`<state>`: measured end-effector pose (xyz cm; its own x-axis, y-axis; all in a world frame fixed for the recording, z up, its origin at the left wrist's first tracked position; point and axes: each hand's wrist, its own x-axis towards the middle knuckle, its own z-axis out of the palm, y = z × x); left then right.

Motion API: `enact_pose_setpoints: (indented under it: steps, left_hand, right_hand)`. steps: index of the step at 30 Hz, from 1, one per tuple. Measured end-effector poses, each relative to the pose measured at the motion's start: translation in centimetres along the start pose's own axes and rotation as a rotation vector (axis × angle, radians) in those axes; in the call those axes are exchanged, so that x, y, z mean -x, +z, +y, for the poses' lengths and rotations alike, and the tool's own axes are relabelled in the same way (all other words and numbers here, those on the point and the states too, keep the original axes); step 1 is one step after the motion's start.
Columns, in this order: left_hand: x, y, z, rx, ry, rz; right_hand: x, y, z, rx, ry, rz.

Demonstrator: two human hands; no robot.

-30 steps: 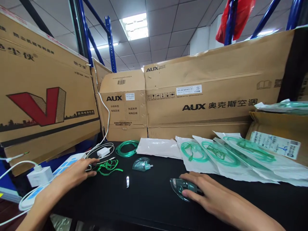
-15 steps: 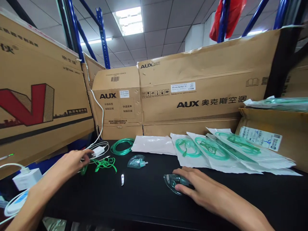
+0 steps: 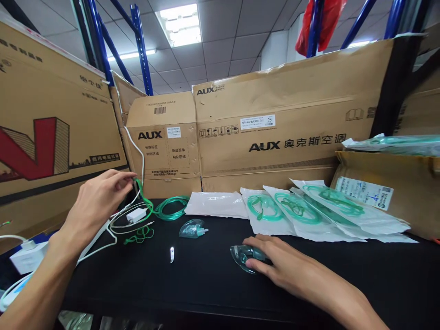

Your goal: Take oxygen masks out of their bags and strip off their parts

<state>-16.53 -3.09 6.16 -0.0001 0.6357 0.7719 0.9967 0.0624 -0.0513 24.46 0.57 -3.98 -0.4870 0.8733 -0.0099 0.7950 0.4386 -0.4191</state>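
Note:
My left hand (image 3: 105, 195) is raised on the left, its fingers pinched on a green elastic strap (image 3: 147, 201) that hangs down past the white cables. More green elastic (image 3: 139, 235) lies in a loose tangle on the black tabletop below. At the right, my right hand (image 3: 278, 259) curls over a clear green oxygen mask (image 3: 239, 259) resting on the table; the palm hides part of it. Between the hands lies a second clear mask (image 3: 191, 229), touched by neither. A small white-and-silver piece (image 3: 172, 255) sits nearer the front.
Coiled green tubing (image 3: 171, 217) lies at the back, beside a white packet (image 3: 216, 205). Several white pouches with green tubing (image 3: 263, 224) overlap at the right, next to a cardboard box (image 3: 412, 183). White cables and a small white box (image 3: 136, 215) are at the left. Large cartons (image 3: 233, 160) wall the back.
My left hand has lifted from the table, drawing a green strap up out of the tangle. The right hand stays over the mask. The view has shifted slightly.

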Motion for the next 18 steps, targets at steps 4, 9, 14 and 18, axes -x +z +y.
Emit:
enact_pose_setpoints:
  steps: [4,9,14,18]
  left_hand:
    - [-0.1,-0.8,3.5,0.157,0.038,0.091]
    - [0.7,0.7,8.8,0.398,0.096,-0.124]
    - [2.1,4.0,12.8,0.453,0.137,-0.473]
    - [3.4,6.1,13.5,0.413,0.175,-0.661]
  right_hand:
    - [0.1,-0.4,-0.1,-0.019,-0.040,0.006]
    - [0.8,-1.3,0.2,-0.042,0.002,-0.004]
    - [1.7,-2.2,1.4,-0.034,0.036,-0.008]
    - [1.9,-2.6,2.2,-0.016,0.063,0.004]
